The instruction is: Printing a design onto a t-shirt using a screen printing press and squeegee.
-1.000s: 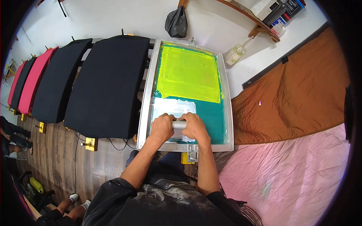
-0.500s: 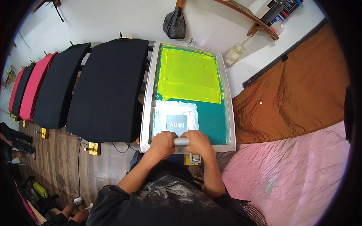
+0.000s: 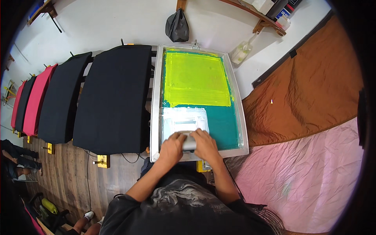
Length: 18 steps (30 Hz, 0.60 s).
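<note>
Both hands grip a grey squeegee [image 3: 189,143] near the front end of a screen-printing frame [image 3: 155,105]. My left hand [image 3: 172,149] closes around its left end and my right hand [image 3: 205,146] around its right, fingers curled over the top. Under and ahead of the squeegee, white ink [image 3: 170,116] covers the front left of the green mesh [image 3: 224,127]. A large block of yellow-green ink or coating [image 3: 196,78] fills the far half. The squeegee's blade edge is hidden by its handle and my hands.
To the left stands a row of printing boards, the nearest covered in black fabric [image 3: 113,102], others black or pink. Brown cloth [image 3: 297,86] and pink cloth [image 3: 301,180] lie right. A black bag [image 3: 177,27] hangs behind. Another person's legs [image 3: 19,158] show at far left.
Both hands have pushed the squeegee slightly forward over the white-inked area, and its handle is tipped. The dark patch seen before ahead of it is now mostly covered. My view has shifted slightly.
</note>
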{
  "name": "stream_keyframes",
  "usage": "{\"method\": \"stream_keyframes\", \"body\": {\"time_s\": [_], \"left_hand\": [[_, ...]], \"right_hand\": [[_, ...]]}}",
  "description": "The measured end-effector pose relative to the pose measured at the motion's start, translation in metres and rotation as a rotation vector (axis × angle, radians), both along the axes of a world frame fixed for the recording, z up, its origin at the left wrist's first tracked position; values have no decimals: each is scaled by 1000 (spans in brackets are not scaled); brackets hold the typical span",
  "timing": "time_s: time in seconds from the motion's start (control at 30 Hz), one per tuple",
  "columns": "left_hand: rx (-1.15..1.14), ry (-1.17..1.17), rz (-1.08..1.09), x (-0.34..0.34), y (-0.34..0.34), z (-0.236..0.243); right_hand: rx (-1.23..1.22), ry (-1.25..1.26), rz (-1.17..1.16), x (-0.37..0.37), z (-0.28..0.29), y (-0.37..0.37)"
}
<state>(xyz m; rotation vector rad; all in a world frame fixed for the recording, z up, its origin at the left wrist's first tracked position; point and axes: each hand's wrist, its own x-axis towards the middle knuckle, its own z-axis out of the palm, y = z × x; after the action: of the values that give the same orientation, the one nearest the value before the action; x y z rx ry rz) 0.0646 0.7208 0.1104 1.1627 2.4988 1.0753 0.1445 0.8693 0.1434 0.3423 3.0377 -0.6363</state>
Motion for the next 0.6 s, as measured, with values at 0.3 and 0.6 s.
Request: {"method": "stream_keyframes", "body": {"time_s": [0.3,0.6], "left_hand": [[-260,-52,-116,-37,11,40],[-426,-51,-147,-101,54,20]], "right_hand": [[-38,-200,83,-34,25,24],[-65,-351,-25,-99,17,55]]}}
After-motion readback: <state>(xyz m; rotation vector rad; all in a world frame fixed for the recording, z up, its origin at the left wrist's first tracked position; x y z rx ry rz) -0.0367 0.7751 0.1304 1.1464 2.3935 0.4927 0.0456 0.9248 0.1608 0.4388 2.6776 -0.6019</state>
